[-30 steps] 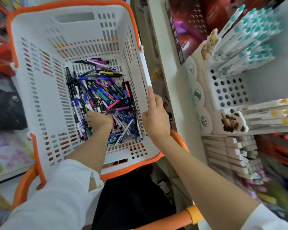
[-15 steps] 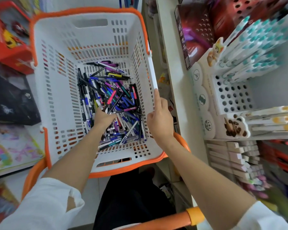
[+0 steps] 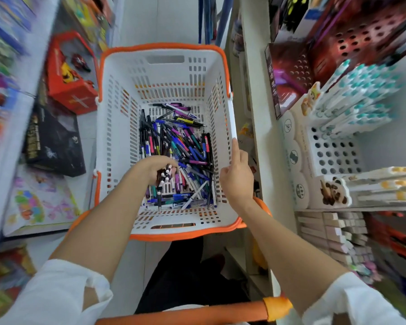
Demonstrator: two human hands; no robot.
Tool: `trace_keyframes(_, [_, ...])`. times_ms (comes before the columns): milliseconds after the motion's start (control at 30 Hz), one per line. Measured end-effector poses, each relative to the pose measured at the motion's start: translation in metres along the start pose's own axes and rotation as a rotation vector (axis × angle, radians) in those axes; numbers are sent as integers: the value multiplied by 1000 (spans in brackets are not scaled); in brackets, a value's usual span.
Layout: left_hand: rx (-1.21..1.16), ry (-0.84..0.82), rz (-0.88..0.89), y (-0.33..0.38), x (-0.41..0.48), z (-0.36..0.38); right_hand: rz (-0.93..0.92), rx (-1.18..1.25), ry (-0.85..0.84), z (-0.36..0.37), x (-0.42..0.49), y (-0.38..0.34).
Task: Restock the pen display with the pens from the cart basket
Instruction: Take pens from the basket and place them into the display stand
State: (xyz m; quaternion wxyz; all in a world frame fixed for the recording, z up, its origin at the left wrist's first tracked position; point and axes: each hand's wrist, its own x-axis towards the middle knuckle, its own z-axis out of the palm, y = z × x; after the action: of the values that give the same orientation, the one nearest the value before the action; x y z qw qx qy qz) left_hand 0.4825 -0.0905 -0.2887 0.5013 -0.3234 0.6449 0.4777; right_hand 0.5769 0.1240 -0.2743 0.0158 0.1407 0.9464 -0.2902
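Your left hand, buried in the basket pile 1 second earlier, had lifted gripping several black pens for the pen display, while your right hand touched the rim, forefinger straight.

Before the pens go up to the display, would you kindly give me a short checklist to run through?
1. Left hand grips a bunch of pens, lifted off the pile: ok.
2. Every pen firmly held: cannot tell; one hangs lower than the rest.
3. Right hand rests on the right rim of the basket, index finger along it: ok.
4. Display has free holes: ok.
5. Held pens match those in the display: cannot tell, the shelf side is blurred.
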Motion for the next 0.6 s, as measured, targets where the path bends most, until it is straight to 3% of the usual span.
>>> trace_keyframes(100, [-324,-43,134,2,-24,4,-6,29,15,-3,4,-3])
trace_keyframes(167, [-616,-106,239,8,-42,7,-110,8,148,-6,1,-6])
trace_keyframes(233, [-805,-166,336,13,-63,13,-172,178,270,-14,-10,-19])
trace_keyframes(267, [-856,-181,386,16,-73,17,-109,362,262,-20,-17,-31])
trace_keyframes(333, [-872,-172,487,22,-90,27,162,754,89,-26,-30,-60])
trace_keyframes(400, [-864,-124,563,26,-102,39,411,1046,-190,-25,-29,-77])
trace_keyframes(500, [-854,14,655,30,-109,47,436,1322,-468,-29,-27,-82])
trace_keyframes(600, [-788,-6,662,31,-116,47,396,1299,-425,-43,-19,-74])
